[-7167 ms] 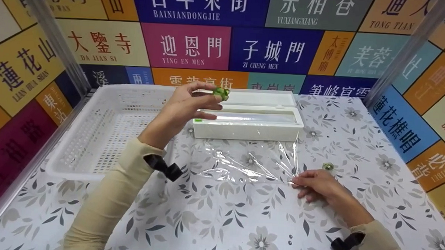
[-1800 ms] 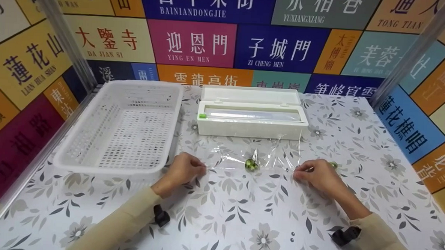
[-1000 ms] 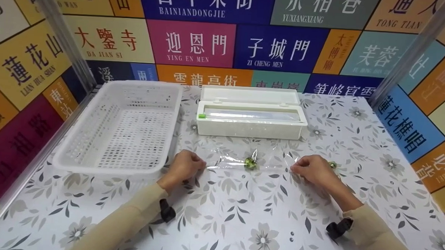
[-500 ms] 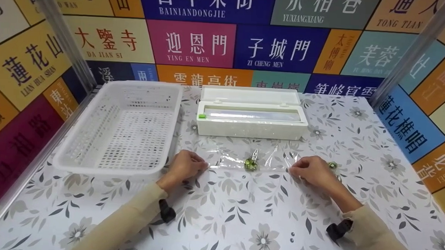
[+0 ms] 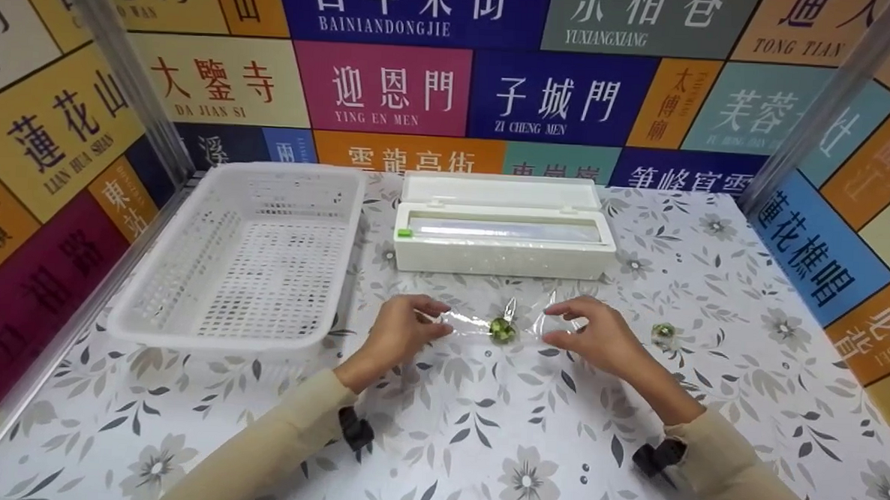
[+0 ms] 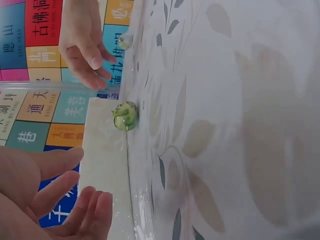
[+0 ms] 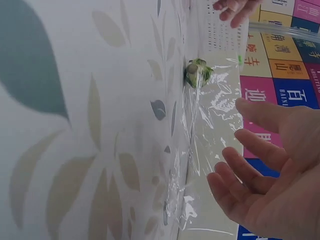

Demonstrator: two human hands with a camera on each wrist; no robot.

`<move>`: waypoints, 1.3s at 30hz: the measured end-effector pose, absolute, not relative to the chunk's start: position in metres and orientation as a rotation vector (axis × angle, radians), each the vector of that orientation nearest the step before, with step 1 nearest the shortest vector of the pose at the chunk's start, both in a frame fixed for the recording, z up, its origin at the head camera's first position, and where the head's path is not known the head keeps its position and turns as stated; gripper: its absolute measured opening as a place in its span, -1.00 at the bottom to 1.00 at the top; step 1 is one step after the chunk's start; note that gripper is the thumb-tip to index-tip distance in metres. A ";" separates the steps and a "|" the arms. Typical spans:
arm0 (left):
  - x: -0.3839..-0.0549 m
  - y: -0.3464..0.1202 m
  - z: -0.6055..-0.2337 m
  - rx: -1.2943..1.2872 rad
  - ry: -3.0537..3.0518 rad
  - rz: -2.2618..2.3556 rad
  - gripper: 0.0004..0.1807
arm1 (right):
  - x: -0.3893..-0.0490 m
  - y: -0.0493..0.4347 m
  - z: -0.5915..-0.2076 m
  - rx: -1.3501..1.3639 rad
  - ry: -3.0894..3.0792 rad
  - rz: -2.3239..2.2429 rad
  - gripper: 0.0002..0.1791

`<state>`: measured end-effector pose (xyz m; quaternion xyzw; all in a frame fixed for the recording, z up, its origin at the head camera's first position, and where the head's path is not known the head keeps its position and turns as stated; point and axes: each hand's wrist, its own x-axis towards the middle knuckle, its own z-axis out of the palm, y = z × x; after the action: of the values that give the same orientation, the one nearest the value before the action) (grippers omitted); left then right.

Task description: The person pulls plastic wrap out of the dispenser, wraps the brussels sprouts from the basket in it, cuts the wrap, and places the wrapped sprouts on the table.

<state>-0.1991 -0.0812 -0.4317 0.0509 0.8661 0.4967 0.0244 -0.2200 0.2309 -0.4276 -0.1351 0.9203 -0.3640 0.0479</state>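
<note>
A small round green vegetable [image 5: 501, 330], its kind unclear, sits at the near edge of the clear cling film [image 5: 466, 322]. The film runs out from the white cling film dispenser [image 5: 505, 260]. To the left of the vegetable is my left hand [image 5: 399, 331], thumb and fingers apart. My right hand [image 5: 599, 336] mirrors it on the other side, fingers spread. Neither hand grips the film; whether fingertips brush it is hard to tell. In the right wrist view, wrinkled film lies over or against the vegetable [image 7: 198, 73]. A second green vegetable [image 5: 664, 333] lies on the tablecloth beyond my right hand.
A white perforated basket [image 5: 334, 305] stands at the left. The dispenser's lid [image 5: 500, 191] is raised at the back, and a green slider [image 5: 405, 233] sits at its left end. Floral cloth [image 5: 481, 447] covers the table, with printed walls behind and at the sides.
Earlier my left hand held the vegetable up; it now sits on the film. Both hands pinched the film's corners, then let go and moved inward toward the vegetable, fingers opening.
</note>
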 end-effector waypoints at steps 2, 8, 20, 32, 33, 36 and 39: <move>-0.206 -0.073 -0.434 0.199 2.653 1.558 -0.67 | -0.223 0.221 -0.432 -0.513 2.776 -1.142 -0.54; -0.219 -0.054 -0.441 0.274 2.636 1.464 -0.64 | -0.228 0.205 -0.438 -0.546 2.746 -1.157 -0.55; -0.231 -0.023 -0.447 0.476 2.737 1.278 -0.65 | -0.242 0.188 -0.440 -0.697 2.765 -0.957 -0.53; -0.243 -0.019 -0.453 0.418 2.718 1.274 -0.77 | -0.248 0.186 -0.449 -0.679 2.732 -1.001 -0.72; -0.243 -0.019 -0.453 0.414 2.709 1.272 -0.78 | -0.248 0.186 -0.449 -0.677 2.723 -1.017 -0.73; -0.244 -0.020 -0.452 0.429 2.713 1.250 -0.80 | -0.249 0.186 -0.449 -0.669 2.718 -1.042 -0.74; -0.245 -0.020 -0.451 0.446 2.715 1.229 -0.82 | -0.250 0.185 -0.449 -0.645 2.721 -1.041 -0.74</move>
<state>-0.2452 -0.0203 -0.4511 0.1478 0.8992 0.4069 0.0639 -0.2496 0.1852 -0.4491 -0.2156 0.9091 -0.3477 0.0789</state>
